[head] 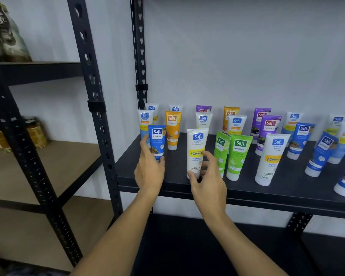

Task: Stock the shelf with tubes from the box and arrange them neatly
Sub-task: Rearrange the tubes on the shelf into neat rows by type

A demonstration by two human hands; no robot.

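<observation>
Several Safi tubes stand cap-down on the black shelf (247,188). My left hand (148,166) grips a small blue tube (157,141) near the shelf's left end, thumb on its left side and fingers at its lower right. My right hand (207,177) holds a white Vitamin C tube (196,151) at its cap end, near the front edge, thumb under the cap and fingers curled round its right side. Two green tubes (238,154) stand just right of it. An orange tube (173,128) stands behind the blue one. The box is not in view.
More white, purple (268,130), orange and blue tubes (323,152) fill the shelf to the right and back. A black upright post (100,116) borders the shelf's left side. The neighbouring rack holds jars (36,132) and a bag (6,32). Bare shelf shows in front of the blue tube.
</observation>
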